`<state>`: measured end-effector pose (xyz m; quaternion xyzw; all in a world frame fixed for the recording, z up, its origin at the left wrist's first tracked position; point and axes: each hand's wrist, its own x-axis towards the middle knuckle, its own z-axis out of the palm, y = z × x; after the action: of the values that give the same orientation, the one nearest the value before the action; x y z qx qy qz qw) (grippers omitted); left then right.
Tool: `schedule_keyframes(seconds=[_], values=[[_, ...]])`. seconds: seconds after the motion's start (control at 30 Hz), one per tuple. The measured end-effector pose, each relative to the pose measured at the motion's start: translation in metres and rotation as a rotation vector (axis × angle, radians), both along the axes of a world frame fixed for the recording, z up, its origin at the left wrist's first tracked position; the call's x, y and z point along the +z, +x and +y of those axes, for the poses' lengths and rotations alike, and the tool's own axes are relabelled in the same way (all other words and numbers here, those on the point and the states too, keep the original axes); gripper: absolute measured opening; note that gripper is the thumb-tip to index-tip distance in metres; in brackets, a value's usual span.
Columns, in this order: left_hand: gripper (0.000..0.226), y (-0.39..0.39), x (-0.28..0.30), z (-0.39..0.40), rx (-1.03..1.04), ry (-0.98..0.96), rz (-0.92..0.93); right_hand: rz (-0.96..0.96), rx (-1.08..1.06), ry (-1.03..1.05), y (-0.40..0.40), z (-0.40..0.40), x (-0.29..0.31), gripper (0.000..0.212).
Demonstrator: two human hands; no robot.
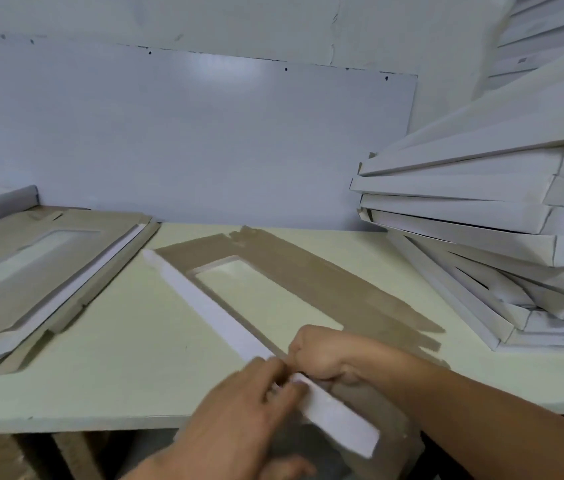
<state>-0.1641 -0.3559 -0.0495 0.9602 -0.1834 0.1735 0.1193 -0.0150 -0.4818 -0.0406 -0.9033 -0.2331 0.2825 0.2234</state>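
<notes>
We are grasping the white flap (218,315) at the edge of the cardboard blank (325,292) with left grip (245,407) and right grip (322,358).

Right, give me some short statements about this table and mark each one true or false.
1. Both the left hand and the right hand are at the white strip along the cardboard sheet. True.
2. The cardboard sheet has a rectangular window cut in it. True.
3. The pile of white boxes stands at the left of the table. False: it stands at the right; flat sheets lie at the left.
4. The cardboard sheet lies wholly on the table. False: its near end hangs past the front edge.
</notes>
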Motion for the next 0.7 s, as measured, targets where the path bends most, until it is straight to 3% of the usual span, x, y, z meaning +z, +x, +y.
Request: schedule_keyframes(seconds=[0.07,0.2,0.33,0.43,0.5,0.53,0.6,0.63,0.7], values=[[0.033,-0.003,-0.003,-0.006,0.019,0.061,-0.024,0.143,-0.142,0.167,-0.007,0.020,-0.008,0.026],[0.040,-0.008,-0.021,0.002,0.084,0.344,-0.113,0.360,-0.383,0.483,-0.013,0.056,-0.015,0.027],[0.037,-0.008,-0.029,0.029,0.052,0.267,-0.037,0.460,-0.370,0.639,-0.012,0.074,-0.011,0.016],[0.032,0.000,-0.032,0.067,0.051,0.198,0.020,0.259,-0.216,0.544,0.008,0.055,-0.012,0.018],[0.029,0.010,-0.038,0.101,0.032,0.076,-0.043,0.020,-0.147,0.463,0.029,0.026,-0.012,0.023],[0.028,0.013,-0.038,0.119,-0.080,0.126,-0.050,-0.139,-0.104,0.395,0.040,0.008,-0.009,0.028],[0.036,0.019,-0.030,0.153,-0.178,0.185,-0.066,-0.452,0.047,0.150,0.063,-0.026,0.000,0.037],[0.044,0.020,-0.024,0.167,-0.176,0.133,0.019,-0.545,0.127,-0.006,0.074,-0.042,0.003,0.044],[0.047,0.023,-0.016,0.192,-0.153,0.023,0.109,-0.565,0.243,-0.239,0.092,-0.071,0.008,0.063]])
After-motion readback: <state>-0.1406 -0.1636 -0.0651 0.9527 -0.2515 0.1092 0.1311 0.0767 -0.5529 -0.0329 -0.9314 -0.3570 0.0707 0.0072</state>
